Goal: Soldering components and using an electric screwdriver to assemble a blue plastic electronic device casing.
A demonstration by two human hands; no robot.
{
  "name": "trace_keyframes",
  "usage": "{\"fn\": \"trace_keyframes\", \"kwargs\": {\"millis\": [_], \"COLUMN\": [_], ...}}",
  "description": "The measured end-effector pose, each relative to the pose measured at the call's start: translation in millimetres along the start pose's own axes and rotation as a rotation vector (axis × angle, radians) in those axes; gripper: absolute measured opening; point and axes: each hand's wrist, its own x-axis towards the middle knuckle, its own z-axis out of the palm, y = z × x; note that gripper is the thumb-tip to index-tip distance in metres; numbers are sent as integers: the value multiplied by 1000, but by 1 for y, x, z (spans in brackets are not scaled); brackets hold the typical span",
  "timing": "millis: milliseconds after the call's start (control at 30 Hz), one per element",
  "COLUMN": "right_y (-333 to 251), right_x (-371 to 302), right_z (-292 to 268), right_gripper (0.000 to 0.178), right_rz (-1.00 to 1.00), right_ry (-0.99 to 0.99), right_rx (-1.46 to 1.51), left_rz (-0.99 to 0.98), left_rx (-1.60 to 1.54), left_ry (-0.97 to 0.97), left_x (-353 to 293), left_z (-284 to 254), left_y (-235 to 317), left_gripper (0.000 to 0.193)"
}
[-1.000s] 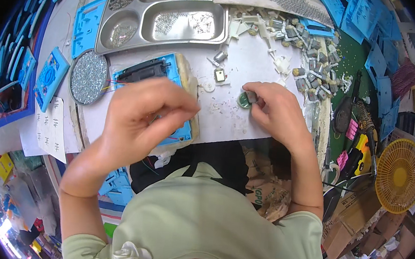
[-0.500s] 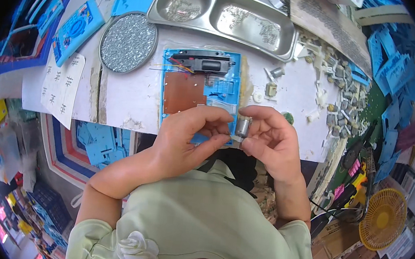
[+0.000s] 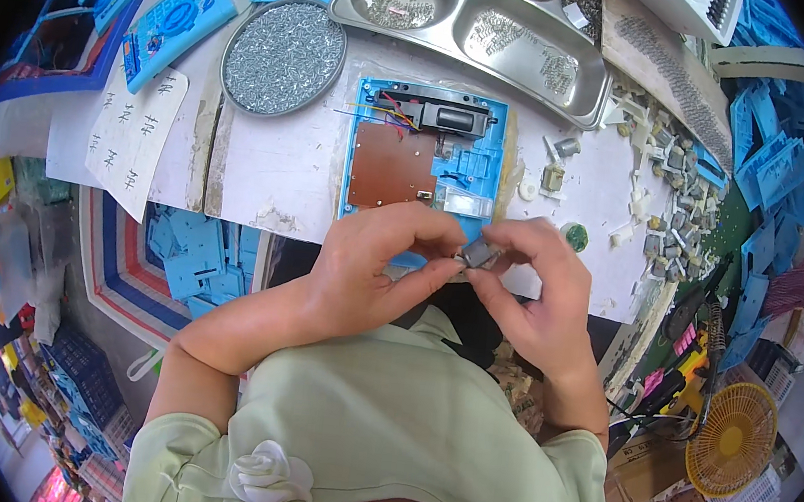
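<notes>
Half done, seemingly: pinching grey motor [image 3: 479, 252] in right hand [image 3: 536, 288], with left hand [image 3: 370, 262] narrow beside it, hold unclear, at blue casing's [image 3: 494, 168] near right; with brown board [image 3: 391, 168] inside, motor not yet.

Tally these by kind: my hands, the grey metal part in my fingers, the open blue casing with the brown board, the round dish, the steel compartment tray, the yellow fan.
Hands: 2, left hand and right hand
Grey metal part: 1
Open blue casing: 1
Round dish: 1
Steel compartment tray: 1
Yellow fan: 1
Total: 7
</notes>
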Motion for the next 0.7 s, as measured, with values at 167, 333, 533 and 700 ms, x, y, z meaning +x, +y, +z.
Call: {"fn": "trace_keyframes", "kwargs": {"millis": [167,333,533,700], "right_y": [1,3,7,14], "right_x": [7,4,7,6], "right_z": [-2,6,9,-5], "right_gripper": [46,46,45,38], "right_rz": [-311,-364,-363,-296], "right_ry": [79,117,103,99], "right_rx": [-173,-177,-187,-271], "left_rz": [176,92,187,60], "left_rx": [92,36,311,156], "left_ry": [93,31,86,43], "left_x": [-1,0,-7,2], "left_z": [1,-5,-3,-17], "left_y": [-5,-3,-5,-8], "left_gripper": [26,26,24,27]}}
